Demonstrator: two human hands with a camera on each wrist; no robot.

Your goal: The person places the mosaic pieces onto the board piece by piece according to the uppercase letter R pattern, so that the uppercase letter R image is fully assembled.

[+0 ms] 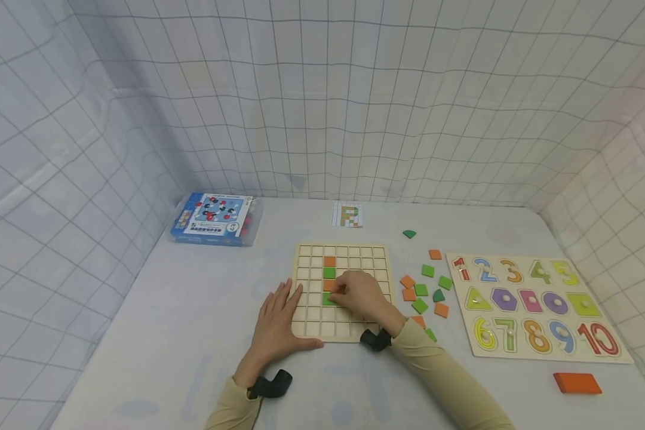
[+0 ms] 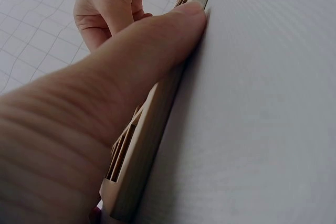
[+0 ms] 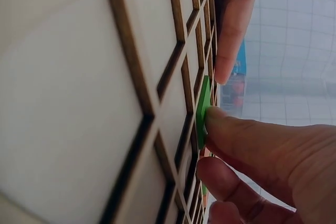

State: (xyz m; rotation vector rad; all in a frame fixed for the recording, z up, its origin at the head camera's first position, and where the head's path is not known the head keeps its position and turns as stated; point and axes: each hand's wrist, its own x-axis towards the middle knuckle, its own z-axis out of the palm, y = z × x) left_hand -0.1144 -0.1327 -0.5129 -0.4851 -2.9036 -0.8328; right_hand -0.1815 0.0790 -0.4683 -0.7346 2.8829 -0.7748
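Note:
A wooden grid board (image 1: 313,328) lies at the middle of the table. One column holds an orange tile (image 1: 329,261), a green tile (image 1: 329,273), another orange tile (image 1: 328,285) and a lower green tile (image 3: 201,121). My right hand (image 1: 361,294) has its fingers curled over that lower green tile, the thumb on its face and the index finger close by its edge. My left hand (image 1: 279,325) rests around the board's near left corner, fingers along the left side. Its thumb (image 2: 152,40) lies straight against the near edge.
Loose orange and green pieces (image 1: 420,306) lie scattered right of the board. Further right are a number puzzle board (image 1: 464,343) and an orange block (image 1: 577,383). A pattern card (image 1: 347,215) lies behind the board, and a boxed molecule set (image 1: 215,218) stands back left.

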